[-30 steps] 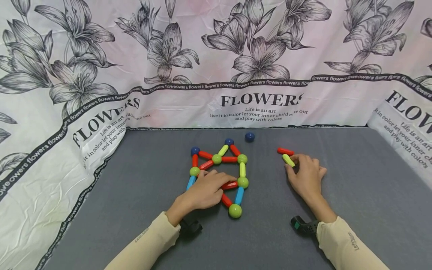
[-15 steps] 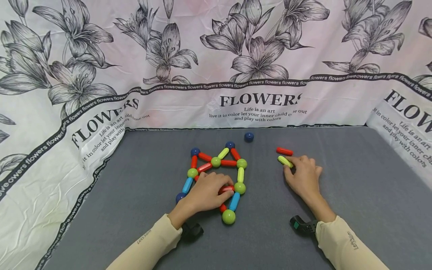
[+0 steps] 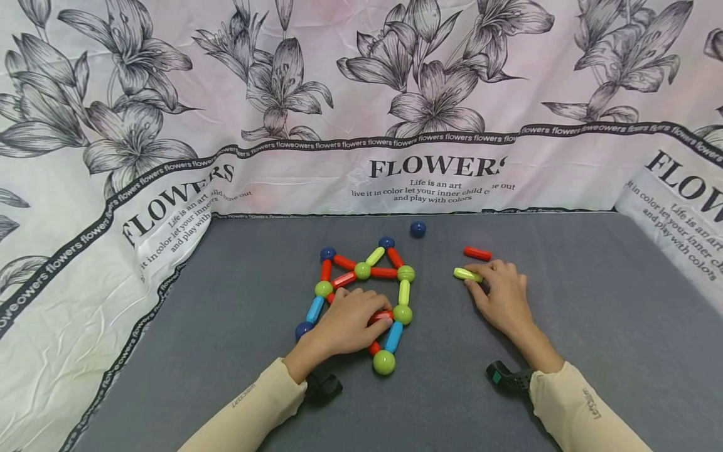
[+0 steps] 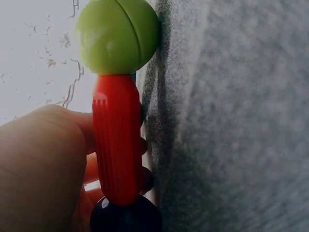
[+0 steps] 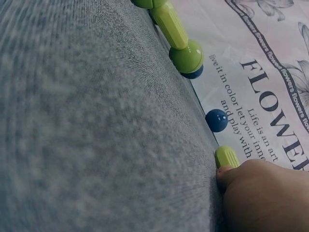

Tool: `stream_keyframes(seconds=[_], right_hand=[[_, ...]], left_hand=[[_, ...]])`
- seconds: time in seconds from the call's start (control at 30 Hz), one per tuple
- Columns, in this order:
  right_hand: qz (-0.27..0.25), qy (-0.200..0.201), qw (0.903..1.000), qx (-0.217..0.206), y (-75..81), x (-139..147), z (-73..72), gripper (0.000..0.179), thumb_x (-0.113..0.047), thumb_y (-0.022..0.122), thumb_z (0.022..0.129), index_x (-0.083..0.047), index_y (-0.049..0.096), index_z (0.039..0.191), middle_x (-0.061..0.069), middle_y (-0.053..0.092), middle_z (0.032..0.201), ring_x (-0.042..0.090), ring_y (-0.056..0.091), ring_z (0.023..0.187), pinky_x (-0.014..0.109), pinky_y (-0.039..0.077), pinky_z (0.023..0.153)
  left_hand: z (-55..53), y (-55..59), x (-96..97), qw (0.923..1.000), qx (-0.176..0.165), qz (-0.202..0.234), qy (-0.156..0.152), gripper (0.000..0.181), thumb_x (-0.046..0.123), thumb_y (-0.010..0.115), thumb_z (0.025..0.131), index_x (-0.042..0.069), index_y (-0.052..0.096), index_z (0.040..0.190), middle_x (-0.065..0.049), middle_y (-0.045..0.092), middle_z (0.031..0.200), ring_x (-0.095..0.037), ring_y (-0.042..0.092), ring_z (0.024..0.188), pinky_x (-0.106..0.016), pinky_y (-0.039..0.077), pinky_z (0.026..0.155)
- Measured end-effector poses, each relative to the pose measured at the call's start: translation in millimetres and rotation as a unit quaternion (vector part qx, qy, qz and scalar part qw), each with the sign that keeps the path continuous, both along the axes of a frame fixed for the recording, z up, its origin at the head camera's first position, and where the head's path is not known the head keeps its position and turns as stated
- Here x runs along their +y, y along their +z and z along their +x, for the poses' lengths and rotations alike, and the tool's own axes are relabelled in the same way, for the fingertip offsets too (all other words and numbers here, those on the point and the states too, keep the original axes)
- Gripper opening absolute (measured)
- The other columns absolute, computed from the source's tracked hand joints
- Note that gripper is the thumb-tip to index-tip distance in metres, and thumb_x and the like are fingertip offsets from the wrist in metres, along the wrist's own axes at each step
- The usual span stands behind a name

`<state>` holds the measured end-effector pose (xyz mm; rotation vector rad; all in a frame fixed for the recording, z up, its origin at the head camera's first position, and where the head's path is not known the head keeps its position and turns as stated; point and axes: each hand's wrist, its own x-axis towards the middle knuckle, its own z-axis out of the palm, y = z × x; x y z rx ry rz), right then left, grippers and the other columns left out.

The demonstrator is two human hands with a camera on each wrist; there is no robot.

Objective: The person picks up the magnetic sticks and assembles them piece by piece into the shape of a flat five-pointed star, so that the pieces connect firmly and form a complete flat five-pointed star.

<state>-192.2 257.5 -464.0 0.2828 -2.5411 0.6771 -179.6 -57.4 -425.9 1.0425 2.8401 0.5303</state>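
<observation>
A flat frame of magnetic rods and balls lies on the grey table, with green balls such as this green ball [image 3: 384, 363] at its near corner. My left hand [image 3: 341, 323] lies over the frame's lower part, thumb and fingers gripping a red magnetic rod [image 3: 384, 316]; its palm hides some pieces. In the left wrist view a nearer red rod [image 4: 117, 140] joins a green ball [image 4: 117, 36] to a dark blue ball [image 4: 126, 215]. Right of the frame, my right hand [image 3: 505, 298] pinches one end of a loose yellow-green magnetic rod [image 3: 466, 274] between thumb and fingers.
Just beyond the right hand lies a loose red rod [image 3: 477, 253]. A loose dark blue ball [image 3: 418, 230] sits near the table's back edge, behind the frame. A flower-printed cloth [image 3: 305, 182] hangs along the back and left side.
The yellow-green rod has moved left in my right hand and turned more sideways. The frame's near part has shifted slightly left and toward me under my left hand.
</observation>
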Motion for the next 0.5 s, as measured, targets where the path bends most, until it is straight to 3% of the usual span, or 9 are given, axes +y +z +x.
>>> stream_keyframes(seconds=[0.5], right_hand=[[-0.017,0.042,0.9989,0.016,0.7,-7.9,0.9,0.024,-0.013,0.078,0.088,-0.010,0.076,0.112,0.009,0.067,0.090,0.020,0.044,0.076,0.036,0.023,0.070]], left_hand=[[0.8,0.5,1.1,0.9999,0.007,-0.009,0.000,0.026,0.038,0.055,0.104,0.022,0.069,0.118,0.007,0.069,0.107,-0.011,0.052,0.089,-0.040,0.037,0.089]])
